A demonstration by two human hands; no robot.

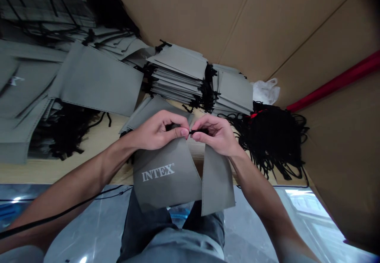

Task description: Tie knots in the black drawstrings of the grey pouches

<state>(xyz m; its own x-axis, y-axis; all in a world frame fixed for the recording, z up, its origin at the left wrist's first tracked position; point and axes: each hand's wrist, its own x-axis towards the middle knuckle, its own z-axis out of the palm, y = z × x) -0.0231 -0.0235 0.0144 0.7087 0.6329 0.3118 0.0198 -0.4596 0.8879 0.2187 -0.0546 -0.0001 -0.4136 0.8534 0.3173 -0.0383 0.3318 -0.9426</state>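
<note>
Best done, I'd say, with short, even pulls, letting neither side twist. Left hand (160, 131) and right hand (218, 134), almost meeting above the table (97, 139), each clamp thumb and finger on the black cord (191, 132), though most of it is hidden. The INTEX pouch (168, 188) hangs below them, past the table's near edge.

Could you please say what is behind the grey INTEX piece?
Light tabletop and dark trousers show around the grey INTEX piece; whatever lies directly behind it is covered.
</note>
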